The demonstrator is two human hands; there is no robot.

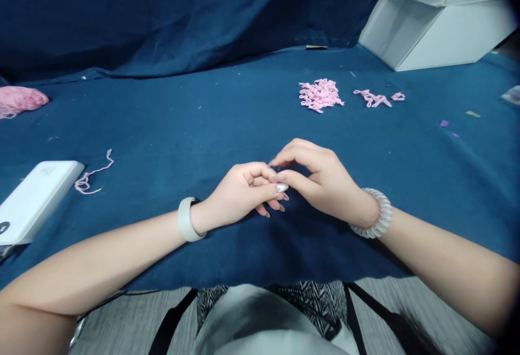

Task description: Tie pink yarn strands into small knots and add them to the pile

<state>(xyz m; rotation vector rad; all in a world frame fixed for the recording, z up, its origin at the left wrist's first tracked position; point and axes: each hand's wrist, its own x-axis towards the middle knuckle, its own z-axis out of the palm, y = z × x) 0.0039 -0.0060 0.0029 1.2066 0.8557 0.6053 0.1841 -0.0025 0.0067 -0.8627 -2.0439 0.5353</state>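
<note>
My left hand [247,190] and my right hand [314,173] meet at the fingertips above the blue cloth, near the table's front edge. The left fingers are curled, with the thumb pressed over them. My right thumb rests against the left fingers, and the right index finger arches over to the same spot. Whatever lies between the fingertips, if anything, is hidden. Beyond the hands is a pile of small pink yarn loops [320,95]. A few more pink yarn pieces [374,98] lie to the right of it.
A white power bank [43,195] lies at the left, with a loose pink yarn strand [91,176] beside it. Farther back is a pink yarn ball [20,99]. A white box [450,33] stands at the back right. Purple scraps [444,123] lie on the blue cloth [195,122].
</note>
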